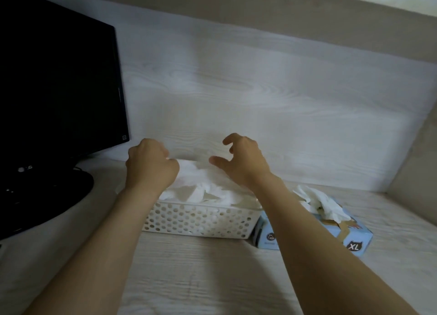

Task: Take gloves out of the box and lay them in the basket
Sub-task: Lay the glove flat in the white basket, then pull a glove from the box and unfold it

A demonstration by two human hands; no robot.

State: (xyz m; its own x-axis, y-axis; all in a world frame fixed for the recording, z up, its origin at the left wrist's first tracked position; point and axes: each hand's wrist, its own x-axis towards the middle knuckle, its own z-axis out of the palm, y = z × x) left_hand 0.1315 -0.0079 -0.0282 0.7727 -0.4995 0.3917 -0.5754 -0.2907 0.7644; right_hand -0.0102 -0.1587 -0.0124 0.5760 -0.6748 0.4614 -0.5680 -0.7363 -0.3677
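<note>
- Where writing can be read, the light-blue box [360, 235] shows "XL" in white on a dark cat-head mark on its near face. A small round dark emblem sits further left on that face, and the finer print there is too small to read.
- Though dim and blurred, a pale "LG" logo shows on the lower bezel of the black monitor [59, 83] at the left.
- Seen from behind, the left hand [151, 165] is curled into a fist over the left end of the white perforated basket [196, 220]. White glove material meets its knuckles, but the fingers are hidden, so I cannot tell whether it grips any.
- Beside it, the right hand [241, 163] is spread, thumb and fingers bent like a claw. It holds nothing and hovers above the basket's right half.
- White gloves [201, 189] fill the basket in a rumpled heap, and more poke from the torn top of the box.
- Basket and box lie just beside each other on the pale wood-grain surface [201, 279], the box to the right.
</note>
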